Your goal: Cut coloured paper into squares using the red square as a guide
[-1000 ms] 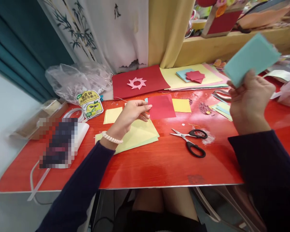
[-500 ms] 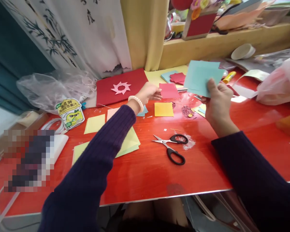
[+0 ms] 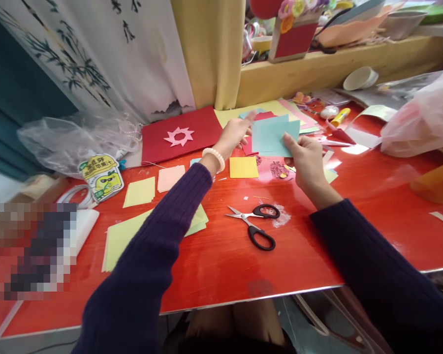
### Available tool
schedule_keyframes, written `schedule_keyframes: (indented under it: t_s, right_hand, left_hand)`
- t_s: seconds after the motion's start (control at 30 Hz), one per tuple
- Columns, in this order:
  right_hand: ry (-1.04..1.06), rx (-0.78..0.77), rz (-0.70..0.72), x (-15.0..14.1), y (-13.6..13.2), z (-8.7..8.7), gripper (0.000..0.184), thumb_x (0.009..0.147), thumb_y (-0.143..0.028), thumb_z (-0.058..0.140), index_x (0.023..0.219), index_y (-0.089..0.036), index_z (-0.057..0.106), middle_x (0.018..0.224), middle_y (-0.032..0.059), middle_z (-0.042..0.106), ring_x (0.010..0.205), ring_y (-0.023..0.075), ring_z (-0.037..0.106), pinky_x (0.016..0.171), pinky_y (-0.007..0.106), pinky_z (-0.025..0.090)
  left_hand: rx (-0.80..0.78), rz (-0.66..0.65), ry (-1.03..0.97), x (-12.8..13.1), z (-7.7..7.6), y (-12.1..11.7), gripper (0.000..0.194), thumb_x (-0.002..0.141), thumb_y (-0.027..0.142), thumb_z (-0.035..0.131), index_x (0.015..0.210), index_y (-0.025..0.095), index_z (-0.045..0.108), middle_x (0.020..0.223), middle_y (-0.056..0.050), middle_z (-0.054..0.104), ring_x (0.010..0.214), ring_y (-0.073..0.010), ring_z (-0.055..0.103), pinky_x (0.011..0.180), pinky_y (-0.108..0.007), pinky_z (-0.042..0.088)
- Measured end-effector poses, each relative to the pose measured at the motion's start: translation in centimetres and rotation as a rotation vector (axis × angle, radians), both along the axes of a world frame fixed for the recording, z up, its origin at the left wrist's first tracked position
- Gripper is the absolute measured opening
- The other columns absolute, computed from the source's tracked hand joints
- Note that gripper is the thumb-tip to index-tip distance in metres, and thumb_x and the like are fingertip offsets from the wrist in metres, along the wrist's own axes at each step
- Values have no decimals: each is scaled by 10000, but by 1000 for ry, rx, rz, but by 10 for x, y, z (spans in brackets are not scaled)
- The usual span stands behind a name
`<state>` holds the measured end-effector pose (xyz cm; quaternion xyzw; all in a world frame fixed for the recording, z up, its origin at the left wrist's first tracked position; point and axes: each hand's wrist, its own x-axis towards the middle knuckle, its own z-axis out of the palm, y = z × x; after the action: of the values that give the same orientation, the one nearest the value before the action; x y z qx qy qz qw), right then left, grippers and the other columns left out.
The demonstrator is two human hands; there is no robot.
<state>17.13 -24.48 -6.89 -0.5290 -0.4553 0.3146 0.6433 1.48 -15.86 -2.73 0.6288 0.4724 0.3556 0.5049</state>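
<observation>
Scissors [image 3: 243, 215]: blades apart on the bench [image 3: 221, 260], likely parked within reach.
Yellow square [image 3: 243, 167]: flat, perhaps sorted by colour.
Right hand [image 3: 312, 164]: grip closed on blue sheets [image 3: 269, 135], thumb pressing them together.
Left hand [image 3: 233, 136]: grip loosely open; contact unclear.
Pink ring [image 3: 185, 132]: on red sheets [image 3: 203, 119], seemingly kept aside.

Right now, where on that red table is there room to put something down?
Two patches look bare: between the scissors and the near edge of the table, and between the right sleeve and the orange object. It's crowded behind the yellow square, where the right hand holds blue squares over other papers, and left around the pouch.
</observation>
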Motion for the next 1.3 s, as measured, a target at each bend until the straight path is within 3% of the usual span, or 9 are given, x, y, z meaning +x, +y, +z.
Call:
schedule_keyframes:
  t_s: [0.1,0.17,0.33,0.47,0.5,0.7,0.9,1.1,1.3]
  right_hand:
    - [-1,10,103,-5,-3,0,390,785,-522,649,619,-228,455,487,-45,454,379,76,422,349,212,337]
    - [11,10,167,-9,-5,1,367,803,-542,618,660,-226,499,514,-38,486,393,83,459,373,218,388]
    - [75,-26,329,-17,-8,3,352,801,-574,601,775,-224,571,637,-12,582,498,99,588,438,212,485]
    - [148,-76,437,-21,-10,4,375,774,-583,626,842,-214,622,720,4,621,554,109,638,459,213,530]
    - [150,-80,456,-21,-11,4,349,770,-548,652,847,-209,636,750,7,634,565,104,640,472,208,537]
    - [52,-146,454,-23,-15,11,107,767,-263,711,766,-178,645,703,5,645,535,85,621,460,184,505]
    - [69,-163,430,-25,-16,12,137,794,-286,698,750,-173,633,660,16,653,508,102,631,459,207,507]
    - [121,-103,422,-21,-11,4,154,782,-312,708,794,-174,641,687,12,665,508,91,637,471,189,527]
    - [123,-106,403,-21,-12,5,170,771,-313,716,820,-164,651,708,26,678,538,104,659,478,182,540]
  left_hand:
    - [171,-26,73,-6,8,-18,148,813,199,634,721,152,528,575,8,499,512,-79,484,511,-226,357]
    - [163,-39,62,-11,14,-26,85,809,131,614,767,137,541,587,16,494,512,-77,499,525,-230,381]
    - [158,-200,75,-27,31,-33,203,787,84,623,984,119,596,609,28,495,528,-86,535,547,-237,404]
    - [218,-264,219,-40,39,-38,77,774,87,639,849,102,626,574,7,506,491,-87,495,527,-257,375]
    - [243,-257,252,-43,39,-39,34,776,94,640,789,110,612,553,10,499,480,-83,482,525,-257,365]
    - [292,-218,330,-56,28,-36,289,801,260,667,622,173,457,500,15,457,490,-81,473,527,-250,319]
    - [261,-214,317,-61,23,-40,358,803,388,659,613,180,439,524,3,459,488,-74,457,520,-256,289]
    - [152,-308,176,-64,18,-46,271,806,337,675,655,157,538,502,23,463,433,-55,433,478,-240,277]
    - [174,-186,166,-63,15,-49,338,802,333,684,582,161,494,422,38,430,384,-31,387,457,-228,226]
